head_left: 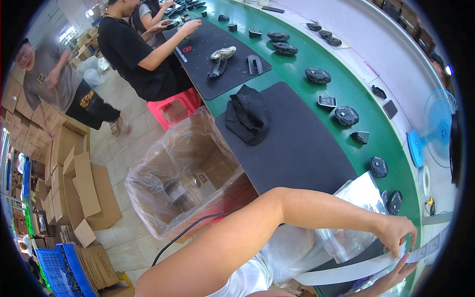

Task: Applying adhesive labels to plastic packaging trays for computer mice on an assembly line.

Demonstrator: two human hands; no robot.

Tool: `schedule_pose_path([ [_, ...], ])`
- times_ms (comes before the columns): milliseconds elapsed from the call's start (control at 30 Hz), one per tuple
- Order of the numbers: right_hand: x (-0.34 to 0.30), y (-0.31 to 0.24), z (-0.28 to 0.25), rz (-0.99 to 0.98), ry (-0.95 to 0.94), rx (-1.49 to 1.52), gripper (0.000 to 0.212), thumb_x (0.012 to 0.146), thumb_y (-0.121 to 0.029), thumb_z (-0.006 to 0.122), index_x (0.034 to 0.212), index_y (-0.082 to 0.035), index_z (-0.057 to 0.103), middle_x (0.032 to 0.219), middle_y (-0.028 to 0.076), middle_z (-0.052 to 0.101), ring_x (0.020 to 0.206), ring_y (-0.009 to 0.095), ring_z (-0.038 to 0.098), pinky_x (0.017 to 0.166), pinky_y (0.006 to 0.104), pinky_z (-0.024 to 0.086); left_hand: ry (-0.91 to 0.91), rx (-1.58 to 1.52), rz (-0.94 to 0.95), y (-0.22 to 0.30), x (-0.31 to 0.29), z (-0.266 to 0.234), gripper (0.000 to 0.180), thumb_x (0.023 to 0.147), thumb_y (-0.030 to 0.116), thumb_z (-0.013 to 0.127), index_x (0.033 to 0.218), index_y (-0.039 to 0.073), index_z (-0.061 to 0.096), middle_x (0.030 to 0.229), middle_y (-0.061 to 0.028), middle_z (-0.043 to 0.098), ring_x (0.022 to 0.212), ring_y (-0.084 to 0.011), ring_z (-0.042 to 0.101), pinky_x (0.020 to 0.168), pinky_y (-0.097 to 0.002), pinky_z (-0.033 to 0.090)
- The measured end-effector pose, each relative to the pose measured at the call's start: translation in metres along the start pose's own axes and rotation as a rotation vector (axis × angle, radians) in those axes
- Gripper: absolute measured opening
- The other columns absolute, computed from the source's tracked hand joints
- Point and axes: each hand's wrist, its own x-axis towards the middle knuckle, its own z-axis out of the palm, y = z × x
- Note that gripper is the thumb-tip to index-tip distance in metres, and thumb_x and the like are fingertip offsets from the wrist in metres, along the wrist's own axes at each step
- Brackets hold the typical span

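Note:
At the lower right, my left hand point(397, 233) reaches across with its fingertips closed on a long white strip point(341, 274), perhaps label backing paper. Just below it, my right hand point(393, 278) meets the same strip with its fingers, partly cut off by the dark rim. The strip bends from near my body toward the right edge, where a greyish printed stretch point(429, 249) shows. Clear plastic bags point(349, 232) lie under my left forearm, and more clear plastic point(292, 247) bunches beside my white clothing.
A black cloth point(248, 116) lies on the dark mat point(297, 158). Several black devices point(346, 116) line the green table point(316, 49). Left of the table stands a plastic-lined carton point(148, 193). A blue fan point(438, 123) is at right. Co-workers point(131, 54) are beyond, near a red stool point(173, 106).

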Motion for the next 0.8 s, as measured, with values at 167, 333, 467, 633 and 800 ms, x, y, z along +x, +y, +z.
schedule_pose_path([
  [167,0.009,0.06,-0.012,0.319,-0.305,0.262,0.051,0.102,-0.026,0.053,0.142,0.005,0.044,0.136,0.016,0.055,0.12,0.021,0.055,0.1,0.0334,0.044,0.054,-0.002,-0.025,0.007,-0.01,-0.008,0.052,0.063,0.002,0.077,0.112,-0.006,0.061,0.077,-0.0168,0.072,0.062,-0.0222,0.071,0.056,-0.0322,0.057],
  [333,0.025,0.027,-0.01,0.209,-0.052,0.154,0.038,0.097,-0.022,0.062,0.122,0.006,0.058,0.117,0.015,0.061,0.105,0.022,0.059,0.092,0.0336,0.047,-0.074,-0.143,-0.133,0.022,-0.017,-0.017,0.062,0.07,0.003,0.066,0.128,-0.01,0.047,0.074,-0.0168,0.07,0.067,-0.0234,0.073,0.057,-0.0313,0.057],
  [467,0.02,0.0,0.004,0.078,0.089,0.051,0.036,0.093,-0.021,0.068,0.114,0.007,0.062,0.106,0.015,0.065,0.097,0.023,0.061,0.088,0.0342,0.048,-0.06,-0.227,-0.161,0.018,-0.012,-0.017,0.067,0.075,0.008,0.065,0.133,-0.012,0.038,0.077,-0.0175,0.07,0.067,-0.0229,0.072,0.056,-0.0311,0.057],
  [633,0.016,0.018,0.018,0.107,-0.102,0.085,0.039,0.099,-0.018,0.059,0.128,0.008,0.056,0.125,0.014,0.062,0.117,0.02,0.057,0.103,0.0332,0.042,-0.039,-0.048,-0.22,0.02,-0.012,-0.016,0.062,0.076,0.016,0.068,0.124,-0.017,0.046,0.085,-0.0182,0.07,0.068,-0.0228,0.072,0.057,-0.0318,0.057],
  [800,0.02,0.018,0.029,0.183,-0.235,0.236,0.043,0.1,-0.018,0.055,0.135,0.007,0.05,0.132,0.013,0.057,0.121,0.021,0.054,0.102,0.033,0.042,-0.026,-0.219,-0.263,0.018,-0.011,-0.019,0.059,0.072,0.013,0.073,0.118,-0.017,0.051,0.085,-0.0183,0.069,0.07,-0.0242,0.073,0.059,-0.032,0.057],
])
